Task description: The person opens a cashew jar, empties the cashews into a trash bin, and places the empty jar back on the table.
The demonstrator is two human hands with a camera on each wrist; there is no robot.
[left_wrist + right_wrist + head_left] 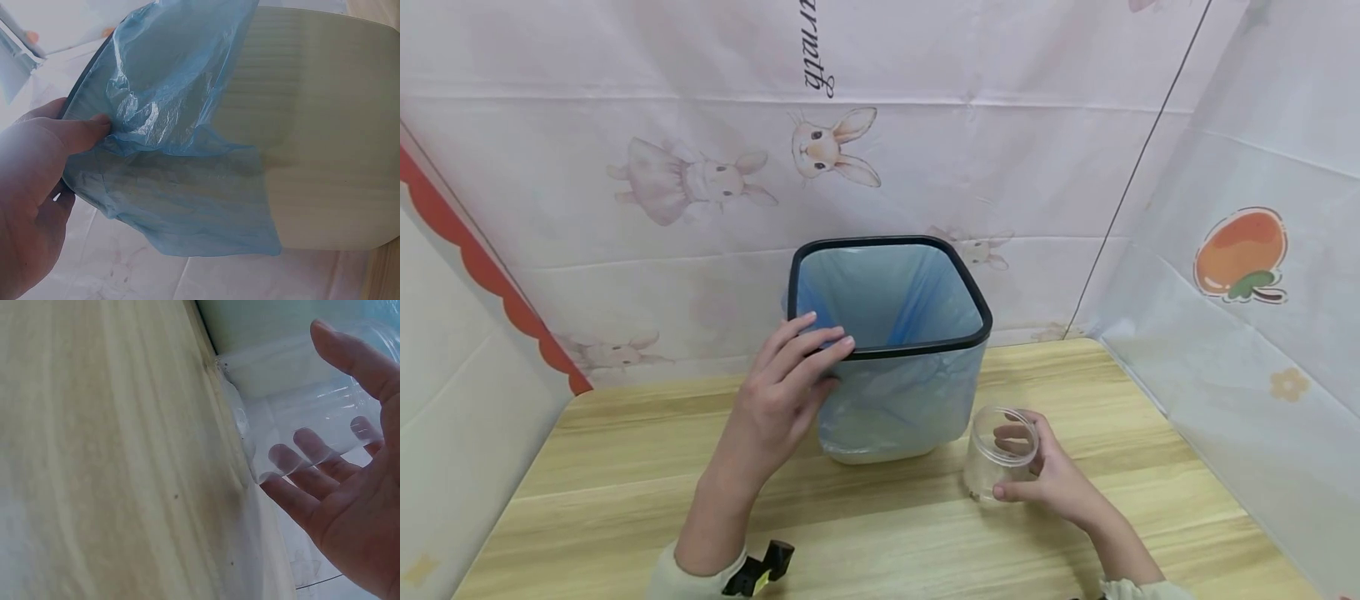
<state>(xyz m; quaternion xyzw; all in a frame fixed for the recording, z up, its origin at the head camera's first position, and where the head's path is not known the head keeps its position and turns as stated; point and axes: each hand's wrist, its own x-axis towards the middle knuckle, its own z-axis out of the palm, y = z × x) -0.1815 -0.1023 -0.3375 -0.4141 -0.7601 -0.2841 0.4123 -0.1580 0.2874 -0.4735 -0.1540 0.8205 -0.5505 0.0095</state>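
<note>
My left hand (771,400) holds the near left corner of a trash bin (331,131), fingers over its black rim (917,348) and thumb on the outside. A thin blue trash bag (169,87) lines the bin and hangs down over its pale outer wall. To the right, my right hand (1063,487) grips a clear plastic jar (981,471) by its side, thumb on the near side and fingers around the far side. The jar has no lid on and stands upright on the table. A few small dark specks show near its base in the right wrist view.
The wood-grain table (625,508) carries the bin close to the back wall sheet (715,308), which has rabbit prints. Another printed sheet (1225,383) borders the right side, and one with a red scalloped edge (482,267) borders the left.
</note>
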